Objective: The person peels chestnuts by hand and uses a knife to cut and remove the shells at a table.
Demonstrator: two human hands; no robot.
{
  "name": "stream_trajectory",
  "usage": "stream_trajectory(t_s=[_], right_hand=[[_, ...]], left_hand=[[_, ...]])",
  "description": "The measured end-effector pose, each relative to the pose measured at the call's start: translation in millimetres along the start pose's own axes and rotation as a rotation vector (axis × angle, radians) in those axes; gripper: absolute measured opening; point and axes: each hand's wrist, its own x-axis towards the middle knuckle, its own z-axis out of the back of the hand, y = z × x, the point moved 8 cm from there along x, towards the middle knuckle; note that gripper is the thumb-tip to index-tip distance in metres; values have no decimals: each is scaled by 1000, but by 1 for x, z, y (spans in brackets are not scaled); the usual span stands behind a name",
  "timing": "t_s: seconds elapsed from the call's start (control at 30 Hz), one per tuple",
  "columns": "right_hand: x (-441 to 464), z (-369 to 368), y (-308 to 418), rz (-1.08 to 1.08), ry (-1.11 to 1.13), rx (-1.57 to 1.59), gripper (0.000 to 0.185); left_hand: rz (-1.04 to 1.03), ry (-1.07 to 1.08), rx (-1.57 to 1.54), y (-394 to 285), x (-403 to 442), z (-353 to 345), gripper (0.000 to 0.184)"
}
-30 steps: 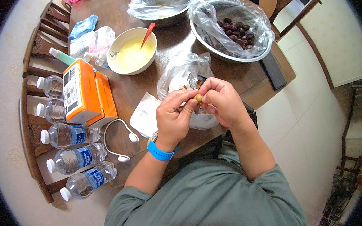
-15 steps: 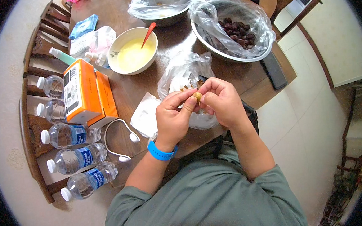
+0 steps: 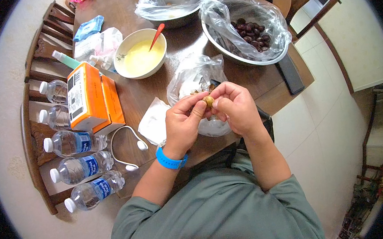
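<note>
At the table edge (image 3: 261,108), head view: small yellowish-brown nut (image 3: 209,101) between both hands, above a clear plastic bag (image 3: 215,127). Left hand (image 3: 183,123): thumb and forefinger pinching the nut. Right hand (image 3: 239,112): fingers curled, thumb and forefinger against its other side; cannot tell if they grip it or something on it. Handling, judged: light, fairly firm, possibly crumbly if squeezed; slipperiness uncertain. Best hold: lightly, opposite sides of its rounded middle. Blue bottle label (image 3: 101,188): letters like "AFINA". Orange box (image 3: 93,96): barcode on white label, print too small.
</note>
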Motion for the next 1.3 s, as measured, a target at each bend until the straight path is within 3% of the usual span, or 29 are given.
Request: stream_trajectory(t_s=[0.13,0.23,0.63,1.23,1.3], right_hand=[[-2,1,4,42,8,-38,10],[-4,0,9,94,15,-103,12],[-7,-2,10,90,10,-20,16],[-4,4,-5,12,-59,141,9],[-4,4,-5,23,-50,150,9]], left_hand=[[-102,24,140,-2,1,1,25],[-301,24,468,-22,-3,-4,26],[-220,57,14,-13,-4,-8,27],[-305,41,169,-17,-7,-11,25],[-233,45,114,-14,-7,-11,25]])
